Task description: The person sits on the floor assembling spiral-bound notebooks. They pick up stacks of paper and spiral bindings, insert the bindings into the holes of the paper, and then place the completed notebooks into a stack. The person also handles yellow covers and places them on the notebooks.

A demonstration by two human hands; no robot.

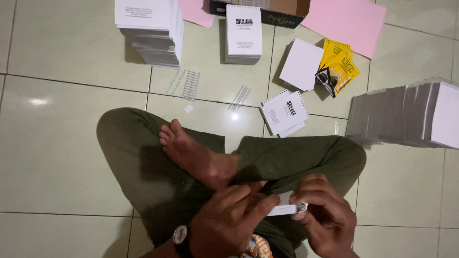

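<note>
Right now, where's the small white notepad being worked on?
Head view, bottom centre-right: the small white notepad is held over the lap between the left hand and right hand.

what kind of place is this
Probably a home or small workshop floor used for binding notepads: pale green floor tiles, stacks of white paper pads, and loose metal spiral binding coils.

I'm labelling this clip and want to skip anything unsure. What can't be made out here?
Head view only:
- Pad: mostly hidden by left hand and right hand.
- Its wire binding: too small to tell whether closed.
- Box: cut off by top edge.
- Side stack: blurred, cut off at right.
- Loose wires: too small to count.
</note>
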